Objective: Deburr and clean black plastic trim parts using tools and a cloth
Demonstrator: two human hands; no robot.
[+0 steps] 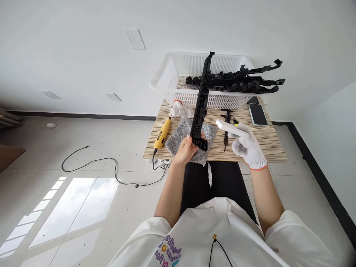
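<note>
My bare left hand [185, 150] grips the lower end of a long black plastic trim piece [200, 107], which stands tilted upward over a grey cloth [178, 137]. A white glove with an orange cuff covers my right hand [250, 146]. Its fingers are closed on a flat white block [230, 128], held to the right of the trim piece and apart from it. Beneath the block, a black caliper [227, 128] lies on the table. The tip of a small tool with a yellow-green part [236, 124] shows beside the glove.
At the back of the wooden table [274, 148] stands a white plastic basket [172, 94] with several black trim pieces [236, 81] jutting past its right side. A yellow rotary tool [162, 134], a spare glove [181, 109] and a phone [258, 114] lie around. A black cord [115, 167] crosses the floor.
</note>
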